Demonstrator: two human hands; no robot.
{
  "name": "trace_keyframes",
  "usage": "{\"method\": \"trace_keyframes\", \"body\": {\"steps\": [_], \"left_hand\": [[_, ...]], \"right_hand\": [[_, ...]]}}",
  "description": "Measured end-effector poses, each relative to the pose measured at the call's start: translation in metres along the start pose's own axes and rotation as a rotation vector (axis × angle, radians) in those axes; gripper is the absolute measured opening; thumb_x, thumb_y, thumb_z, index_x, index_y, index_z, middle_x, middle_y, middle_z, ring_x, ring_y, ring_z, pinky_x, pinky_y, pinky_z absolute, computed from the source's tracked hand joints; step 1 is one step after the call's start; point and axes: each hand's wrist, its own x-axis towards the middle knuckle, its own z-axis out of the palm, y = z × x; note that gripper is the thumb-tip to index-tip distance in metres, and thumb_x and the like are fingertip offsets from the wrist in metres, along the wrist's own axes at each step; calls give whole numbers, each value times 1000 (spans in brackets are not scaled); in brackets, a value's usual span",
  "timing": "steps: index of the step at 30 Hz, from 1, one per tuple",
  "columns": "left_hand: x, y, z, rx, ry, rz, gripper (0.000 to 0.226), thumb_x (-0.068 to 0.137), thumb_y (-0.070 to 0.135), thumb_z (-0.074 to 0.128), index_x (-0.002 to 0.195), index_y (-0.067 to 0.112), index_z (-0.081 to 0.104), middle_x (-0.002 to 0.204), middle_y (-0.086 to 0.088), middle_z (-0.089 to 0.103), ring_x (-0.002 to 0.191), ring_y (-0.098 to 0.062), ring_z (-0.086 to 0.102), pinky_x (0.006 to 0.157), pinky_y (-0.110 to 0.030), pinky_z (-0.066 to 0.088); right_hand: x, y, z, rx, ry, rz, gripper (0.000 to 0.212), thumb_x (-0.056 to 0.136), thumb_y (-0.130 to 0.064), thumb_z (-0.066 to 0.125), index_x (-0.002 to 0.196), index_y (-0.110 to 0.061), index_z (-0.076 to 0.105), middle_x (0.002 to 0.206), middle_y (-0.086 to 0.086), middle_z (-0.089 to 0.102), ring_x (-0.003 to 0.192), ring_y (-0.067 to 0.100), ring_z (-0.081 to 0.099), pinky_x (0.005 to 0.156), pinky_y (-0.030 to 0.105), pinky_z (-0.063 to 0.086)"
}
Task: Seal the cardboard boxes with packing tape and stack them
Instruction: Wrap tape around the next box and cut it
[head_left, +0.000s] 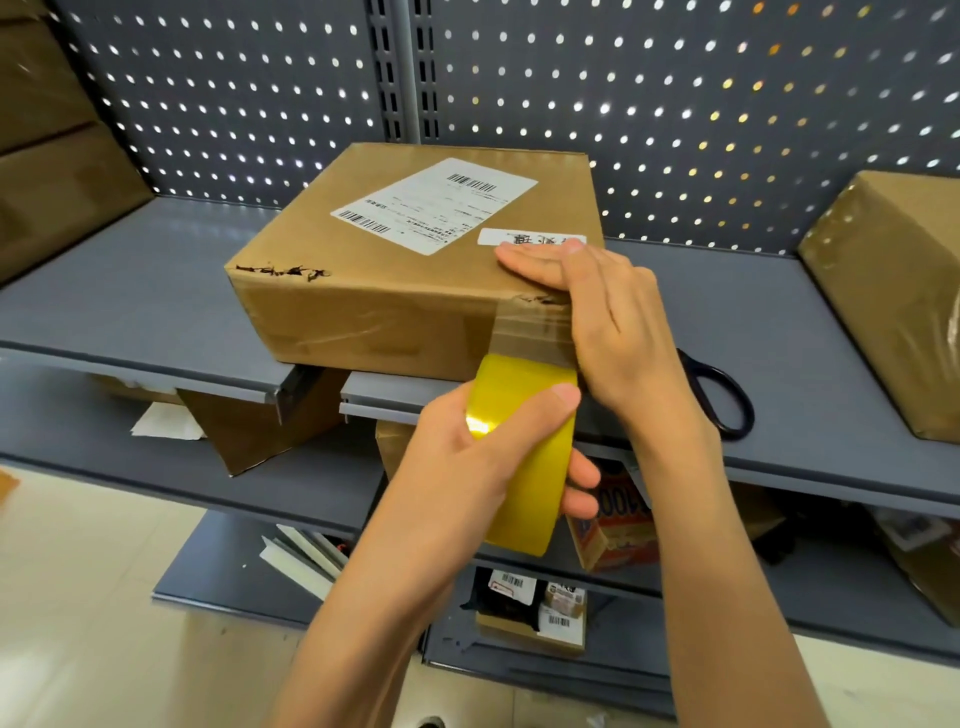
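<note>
A brown cardboard box (395, 291) with a white shipping label lies on the grey shelf (135, 306), its near edge at the shelf front. My left hand (467, 447) grips a yellow roll of packing tape (524, 457) just below the box's front right corner. A clear strip of tape runs from the roll up the box's front face. My right hand (597, 312) lies flat over that corner, fingers on the box top, pressing the tape end down.
Black-handled scissors (722, 400) lie on the shelf to the right of my right wrist. Another taped box (888, 296) stands at the far right, more boxes (47, 156) at the far left. Lower shelves hold small parcels and papers. A pegboard wall is behind.
</note>
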Motion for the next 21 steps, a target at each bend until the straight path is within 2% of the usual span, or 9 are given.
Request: {"method": "trace_keyframes", "body": {"steps": [4, 7, 9, 11, 13, 15, 16, 19, 21], "left_hand": [[-1, 2, 1, -4, 5, -6, 24, 71, 34, 61, 82, 12, 58, 56, -7, 67, 48, -16, 65, 46, -22, 52], [0, 4, 0, -7, 8, -25, 33, 68, 34, 63, 90, 11, 55, 57, -8, 67, 48, -17, 65, 46, -23, 52], [1, 4, 1, -8, 13, -30, 34, 69, 34, 63, 93, 11, 55, 57, -7, 67, 47, -17, 64, 46, -24, 53], [1, 3, 1, -11, 17, -27, 33, 72, 34, 63, 95, 11, 56, 59, -7, 67, 46, -18, 64, 45, -25, 53], [1, 3, 1, -13, 22, -24, 37, 71, 35, 63, 97, 10, 56, 60, -8, 68, 47, -19, 64, 47, -26, 53], [0, 2, 1, -9, 23, -18, 39, 71, 36, 63, 98, 9, 56, 62, -8, 68, 47, -19, 64, 48, -27, 53], [0, 1, 1, -6, 22, -16, 38, 72, 36, 63, 98, 9, 56, 62, -8, 68, 48, -19, 64, 49, -27, 54], [1, 0, 1, -9, 26, -18, 31, 77, 33, 63, 97, 11, 57, 62, -7, 69, 47, -20, 64, 48, -27, 53], [1, -1, 0, -9, 28, -18, 29, 77, 33, 63, 96, 12, 58, 62, -8, 69, 47, -20, 64, 47, -27, 54]], "right_hand": [[0, 0, 2, -10, 18, 5, 49, 101, -18, 24, 110, -13, 71, 114, -2, 69, 114, 6, 58, 105, 26, 38], [0, -5, 1, -15, 4, 13, 48, 100, -20, 24, 111, -12, 71, 115, -3, 68, 113, 3, 56, 102, 15, 36], [0, -8, -4, 25, -43, 65, 46, 100, -26, 28, 115, -15, 70, 115, -9, 67, 111, -1, 56, 97, 9, 36], [-2, -10, -12, 116, -34, 130, 38, 98, -32, 37, 119, -22, 67, 112, -17, 66, 108, 3, 59, 97, 16, 42], [-10, -8, -25, 136, 116, 131, 28, 97, -27, 48, 118, -22, 66, 112, -15, 67, 109, 5, 61, 98, 26, 46], [-25, -4, -41, -17, 268, 172, 21, 95, -18, 55, 111, -18, 68, 106, -9, 69, 102, 1, 61, 95, 22, 46], [-33, -1, -49, -154, 286, 220, 18, 94, -17, 57, 107, -18, 69, 103, -6, 69, 97, 4, 62, 92, 21, 46], [-54, 10, -63, -534, 201, 432, 15, 88, -20, 64, 101, -13, 68, 101, 5, 63, 93, 20, 61, 83, 29, 44], [-60, 11, -62, -600, 156, 514, 19, 86, -23, 68, 99, -9, 66, 100, 8, 59, 94, 25, 59, 80, 33, 43]]}}
